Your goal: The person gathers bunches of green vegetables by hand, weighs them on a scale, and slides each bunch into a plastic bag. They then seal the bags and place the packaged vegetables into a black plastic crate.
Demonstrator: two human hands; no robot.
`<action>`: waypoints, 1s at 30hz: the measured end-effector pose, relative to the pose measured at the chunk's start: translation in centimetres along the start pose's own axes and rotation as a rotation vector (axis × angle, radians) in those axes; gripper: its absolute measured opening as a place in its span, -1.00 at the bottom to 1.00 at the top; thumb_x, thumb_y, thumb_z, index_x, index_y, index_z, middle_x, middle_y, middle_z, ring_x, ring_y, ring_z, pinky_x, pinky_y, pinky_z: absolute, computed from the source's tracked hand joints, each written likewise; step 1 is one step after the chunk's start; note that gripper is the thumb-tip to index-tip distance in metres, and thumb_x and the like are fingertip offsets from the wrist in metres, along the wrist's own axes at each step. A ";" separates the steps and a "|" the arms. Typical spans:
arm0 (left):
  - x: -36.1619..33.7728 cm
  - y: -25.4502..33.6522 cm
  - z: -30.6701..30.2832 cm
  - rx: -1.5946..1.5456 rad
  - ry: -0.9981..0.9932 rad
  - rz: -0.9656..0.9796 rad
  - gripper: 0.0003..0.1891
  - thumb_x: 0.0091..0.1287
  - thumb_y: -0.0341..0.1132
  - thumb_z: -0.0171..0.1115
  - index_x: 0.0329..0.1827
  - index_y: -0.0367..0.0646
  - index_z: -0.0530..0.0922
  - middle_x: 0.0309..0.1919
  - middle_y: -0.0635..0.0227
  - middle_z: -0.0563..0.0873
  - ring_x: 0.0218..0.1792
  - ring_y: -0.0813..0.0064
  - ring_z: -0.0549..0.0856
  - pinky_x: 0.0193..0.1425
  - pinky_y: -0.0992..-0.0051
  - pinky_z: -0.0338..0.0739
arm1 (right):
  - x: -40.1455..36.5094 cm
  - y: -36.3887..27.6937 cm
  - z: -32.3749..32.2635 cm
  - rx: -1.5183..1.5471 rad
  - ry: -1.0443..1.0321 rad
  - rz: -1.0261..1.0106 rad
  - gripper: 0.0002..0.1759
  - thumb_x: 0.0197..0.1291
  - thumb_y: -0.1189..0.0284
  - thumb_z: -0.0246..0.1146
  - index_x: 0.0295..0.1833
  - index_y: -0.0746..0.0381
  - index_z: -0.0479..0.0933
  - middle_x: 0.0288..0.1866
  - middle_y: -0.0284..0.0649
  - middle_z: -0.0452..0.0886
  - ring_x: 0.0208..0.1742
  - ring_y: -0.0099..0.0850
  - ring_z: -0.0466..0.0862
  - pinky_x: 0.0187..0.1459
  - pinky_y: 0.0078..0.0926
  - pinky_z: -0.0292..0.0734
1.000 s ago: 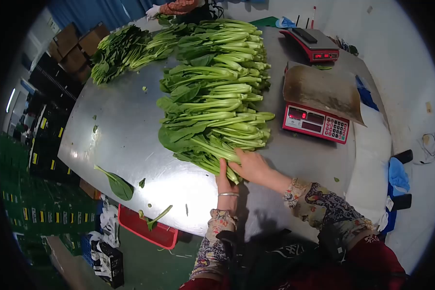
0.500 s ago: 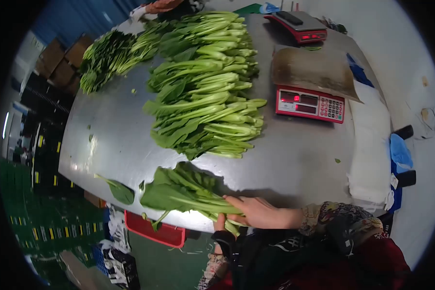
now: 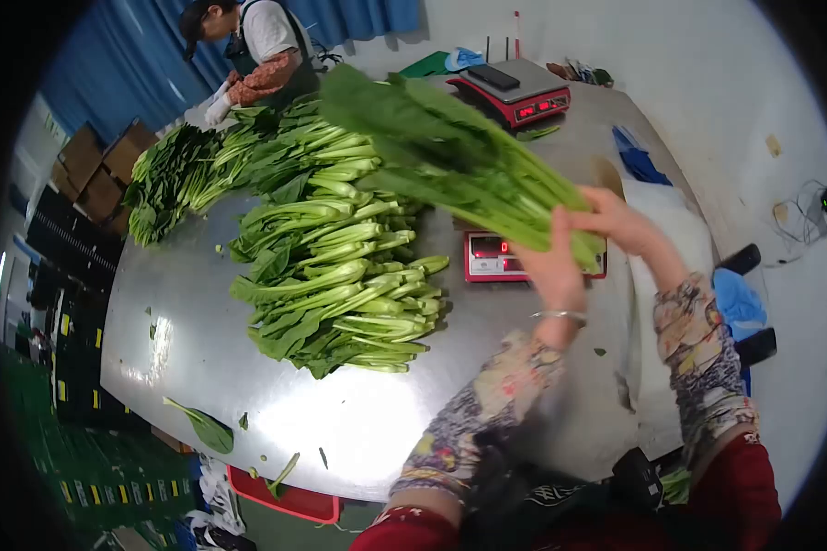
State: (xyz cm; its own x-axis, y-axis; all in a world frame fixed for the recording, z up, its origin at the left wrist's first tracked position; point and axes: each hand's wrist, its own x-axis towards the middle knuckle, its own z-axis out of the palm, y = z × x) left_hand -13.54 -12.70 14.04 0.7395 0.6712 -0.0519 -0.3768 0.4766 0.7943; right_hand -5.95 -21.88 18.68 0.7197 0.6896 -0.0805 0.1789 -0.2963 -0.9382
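A bunch of leafy greens (image 3: 487, 170) is held up between my two hands, its dark leaves pointing to the upper left and its pale stems toward me. My left hand (image 3: 556, 271) closes around the stems from below. On the other side, my right hand (image 3: 616, 220) grips the stem ends. Directly under the bunch is a red digital scale (image 3: 487, 266), its pan mostly hidden by the greens. To the left, a long pile of similar greens (image 3: 340, 275) lies on the metal table (image 3: 184, 321).
Another red scale (image 3: 533, 101) with a dark phone-like object stands farther back. A co-worker (image 3: 271, 55) stands at the far end. A loose leaf (image 3: 207, 427) and small scraps lie near the front edge, above a red basket (image 3: 289, 500). White sheeting (image 3: 675, 220) covers the right side.
Both my hands have lifted the bunch from the front edge of the table, up and to the right, over the near scale. The view has shifted, bringing the co-worker further into sight.
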 end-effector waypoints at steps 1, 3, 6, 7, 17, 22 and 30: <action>0.0 -1.7 2.7 -0.057 0.044 0.004 -0.37 0.34 -0.19 0.23 0.33 -0.29 0.15 0.21 0.16 0.42 0.17 0.35 0.45 0.23 0.41 0.37 | 0.7 0.6 -2.7 0.208 -0.041 0.071 -0.45 0.15 0.26 0.32 0.21 0.29 0.41 0.00 -0.32 0.59 -0.02 -0.59 0.54 0.00 -0.57 0.45; 0.2 -4.6 6.6 -0.178 0.074 -0.069 -0.33 0.34 -0.16 0.23 0.35 -0.29 0.11 0.24 0.15 0.38 0.21 0.35 0.42 0.25 0.40 0.35 | 1.8 0.8 -7.8 0.098 -0.129 0.267 -0.45 0.13 0.25 0.34 0.20 0.26 0.43 -0.02 -0.36 0.58 -0.05 -0.63 0.54 -0.05 -0.62 0.46; 0.9 -9.4 9.7 -0.209 0.152 -0.135 -0.30 0.33 -0.13 0.23 0.36 -0.30 0.08 0.26 0.13 0.36 0.23 0.34 0.41 0.26 0.40 0.35 | 4.0 3.8 -12.7 -0.005 -0.212 0.461 -0.46 0.11 0.23 0.36 0.17 0.22 0.45 -0.05 -0.40 0.58 -0.11 -0.67 0.55 -0.14 -0.69 0.45; 1.4 -11.2 10.0 -0.185 0.190 -0.149 -0.29 0.33 -0.13 0.23 0.36 -0.30 0.07 0.26 0.13 0.36 0.23 0.34 0.41 0.26 0.40 0.36 | 4.9 5.8 -13.7 -0.020 -0.240 0.510 -0.46 0.10 0.22 0.36 0.16 0.21 0.46 -0.06 -0.41 0.58 -0.13 -0.68 0.55 -0.18 -0.72 0.45; 14.8 -14.8 3.2 -0.030 -0.016 -0.190 -0.49 0.26 -0.28 0.31 0.13 -0.38 0.29 -0.02 0.11 0.57 -0.10 0.35 0.62 -0.06 0.42 0.56 | 12.2 12.1 -7.7 -0.071 -0.044 0.112 -0.40 0.16 0.02 0.24 0.09 0.31 0.50 -0.09 -0.25 0.63 -0.14 -0.52 0.53 -0.11 -0.52 0.43; 10.9 -13.0 7.9 -0.037 0.106 -0.174 -0.30 0.29 -0.01 0.24 0.25 -0.38 0.18 0.12 0.05 0.46 0.09 0.29 0.52 0.15 0.39 0.44 | 12.2 10.4 -13.4 -0.214 -0.286 0.161 -0.29 0.15 0.02 0.24 0.26 0.31 0.39 0.13 -0.09 0.54 0.12 -0.43 0.50 0.15 -0.49 0.36; 12.3 -15.3 6.7 0.664 0.048 -0.481 -0.27 0.27 0.12 0.07 0.18 -0.46 0.30 0.20 -0.25 0.35 0.19 -0.11 0.43 0.24 0.18 0.36 | 10.2 13.7 -9.4 -0.906 0.109 0.243 -0.54 0.34 0.13 -0.05 0.11 0.25 0.47 0.10 0.01 0.55 0.08 0.01 0.55 0.11 -0.18 0.44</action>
State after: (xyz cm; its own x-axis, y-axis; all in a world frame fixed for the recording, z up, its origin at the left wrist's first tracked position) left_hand 5.08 -15.56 5.29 0.7057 0.5101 -0.4918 0.3952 0.2927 0.8707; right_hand 10.16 -25.16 8.21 0.8565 0.4891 -0.1646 0.4358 -0.8564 -0.2770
